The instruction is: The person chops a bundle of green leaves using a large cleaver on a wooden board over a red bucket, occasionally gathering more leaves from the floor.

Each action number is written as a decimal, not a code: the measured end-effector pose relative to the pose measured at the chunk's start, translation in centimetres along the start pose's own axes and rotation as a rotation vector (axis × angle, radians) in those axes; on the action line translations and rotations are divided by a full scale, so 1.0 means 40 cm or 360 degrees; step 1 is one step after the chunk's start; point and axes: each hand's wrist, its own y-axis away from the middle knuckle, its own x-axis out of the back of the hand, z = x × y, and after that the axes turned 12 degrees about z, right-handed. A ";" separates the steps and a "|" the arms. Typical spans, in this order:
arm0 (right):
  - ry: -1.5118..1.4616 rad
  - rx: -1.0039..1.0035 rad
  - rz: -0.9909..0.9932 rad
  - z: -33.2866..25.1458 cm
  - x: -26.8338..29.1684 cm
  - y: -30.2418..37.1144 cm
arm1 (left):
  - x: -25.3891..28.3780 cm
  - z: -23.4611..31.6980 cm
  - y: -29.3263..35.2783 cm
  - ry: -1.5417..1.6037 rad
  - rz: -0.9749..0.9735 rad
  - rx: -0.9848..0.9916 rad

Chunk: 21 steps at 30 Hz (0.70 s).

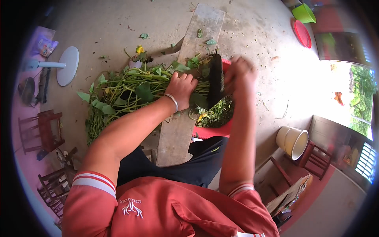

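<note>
My left hand (182, 89), a metal bangle on its wrist, is closed around a thick bundle of leafy green vines (138, 83) lying across a wooden plank (175, 138). The long stems spread leftward off the plank and droop toward the floor. In my right hand (240, 74), smeared by motion, is a knife with a broad dark blade (215, 85). Its blade stands at the right end of the bundle, just beyond my left fingers. Chopped greens (219, 113) lie below it in a red basin (215, 131), partly hidden by the blade and my right arm.
Loose leaves (144, 36) are scattered on the concrete floor. A round white stand base (68, 66) is at left, near wooden chairs (50, 128). Cream buckets (293, 141) stand at right. A green bucket (304, 14) and a red basin (302, 34) lie far right.
</note>
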 end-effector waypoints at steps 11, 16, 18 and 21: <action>0.0154 -0.0144 -0.0006 -0.100 -0.044 -0.131 | -0.005 0.038 -0.041 -0.0018 -0.0180 0.0128; 0.0298 0.0440 -0.0083 0.043 0.019 0.109 | -0.005 0.036 -0.033 -0.0152 -0.0153 0.0168; 0.0290 0.0497 -0.0102 0.051 0.024 0.123 | -0.007 0.031 -0.029 -0.0116 -0.0071 0.0145; 0.0300 0.0220 -0.0063 -0.025 0.002 -0.004 | -0.005 0.020 -0.022 0.0112 -0.0060 0.0146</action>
